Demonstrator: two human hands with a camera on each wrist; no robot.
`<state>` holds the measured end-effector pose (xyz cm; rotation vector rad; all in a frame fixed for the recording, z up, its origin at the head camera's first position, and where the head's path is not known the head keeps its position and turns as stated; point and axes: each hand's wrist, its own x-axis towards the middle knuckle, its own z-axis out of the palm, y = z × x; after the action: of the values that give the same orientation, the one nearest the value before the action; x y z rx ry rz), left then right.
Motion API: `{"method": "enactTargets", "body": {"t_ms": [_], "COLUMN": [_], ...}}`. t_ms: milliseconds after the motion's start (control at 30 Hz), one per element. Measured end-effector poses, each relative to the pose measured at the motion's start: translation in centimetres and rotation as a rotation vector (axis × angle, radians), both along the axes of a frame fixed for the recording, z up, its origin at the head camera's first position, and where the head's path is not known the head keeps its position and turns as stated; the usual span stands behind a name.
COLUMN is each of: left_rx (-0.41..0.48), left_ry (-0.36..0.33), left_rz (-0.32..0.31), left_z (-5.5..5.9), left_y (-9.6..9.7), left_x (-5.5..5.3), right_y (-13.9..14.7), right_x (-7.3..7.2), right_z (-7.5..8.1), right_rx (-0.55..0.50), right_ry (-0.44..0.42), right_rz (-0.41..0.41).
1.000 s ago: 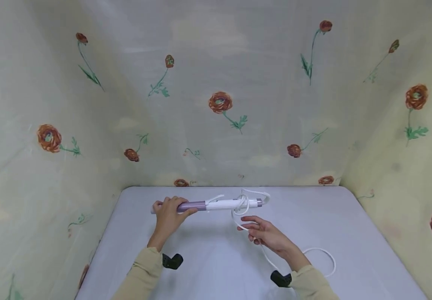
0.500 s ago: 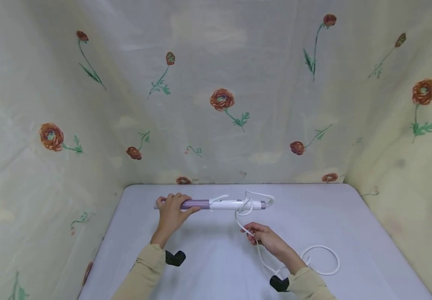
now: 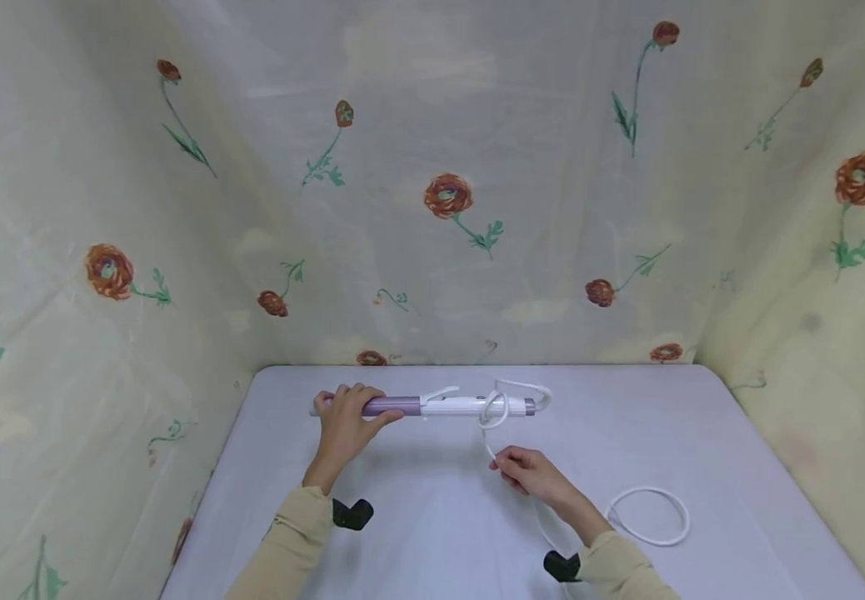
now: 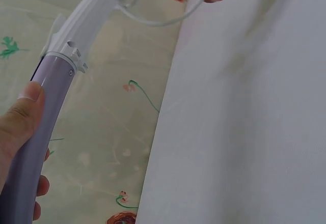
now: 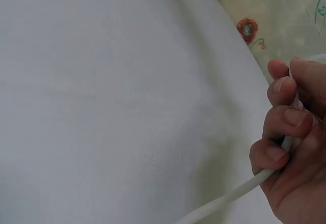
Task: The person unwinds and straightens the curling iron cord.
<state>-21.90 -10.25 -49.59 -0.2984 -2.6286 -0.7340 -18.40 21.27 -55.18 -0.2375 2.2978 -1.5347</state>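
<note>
My left hand [image 3: 344,429] grips the purple barrel of a curling iron [image 3: 451,407], held level above the table. Thumb and fingers wrap that barrel in the left wrist view, where the white handle [image 4: 90,23] points away. A white cord [image 3: 544,401] leaves the handle's right end and loops round the handle near there. Below and right of this loop, my right hand [image 3: 537,475] pinches the cord. In the right wrist view its curled fingers close round the cord [image 5: 224,201], which runs down out of the palm.
A round loop of the cord [image 3: 687,521] lies on the white table [image 3: 432,517], right of my right forearm. Floral cloth [image 3: 432,267] hangs behind the table and along both sides. A black wrist camera [image 3: 353,514] sits at each sleeve.
My right hand's fingers, spread beside the cord a second ago, have closed on it. The cord between handle and hand now hangs straighter. My left hand keeps its grip on the curling iron.
</note>
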Motion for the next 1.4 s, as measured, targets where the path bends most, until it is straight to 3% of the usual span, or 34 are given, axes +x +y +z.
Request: {"method": "enactTargets", "body": {"t_ms": [333,467,600,833,1067,1400], "left_rx": [-0.003,-0.015,-0.002,0.001,0.001,-0.01], "left_ry": [0.012,0.007,-0.005,-0.007,-0.004,-0.038], "left_rz": [-0.033,-0.047,-0.064,-0.063,-0.055,-0.019], "left_z": [-0.1,-0.4,-0.5,-0.6,-1.1,-1.7], "left_y": [0.3,0.5,0.7,0.4,0.3,0.4], "left_x": [-0.4,-0.5,-0.2,0.3,0.5,0.2], "right_y": [2.7,3.8,4.9,6.0,5.7,5.6], "right_x": [-1.9,-2.7,-3.6,-5.3,-5.6,-5.5], "right_z": [0.9,1.6,2.3,4.1,5.7,7.5], "right_rx": [0.132,0.191,0.217,0.242,0.227,0.217], "right_ry": [0.061,0.098,0.162,0.368,0.315,0.457], "right_rz": [-0.004,-0.069,-0.118,-0.077,-0.146,-0.114]}}
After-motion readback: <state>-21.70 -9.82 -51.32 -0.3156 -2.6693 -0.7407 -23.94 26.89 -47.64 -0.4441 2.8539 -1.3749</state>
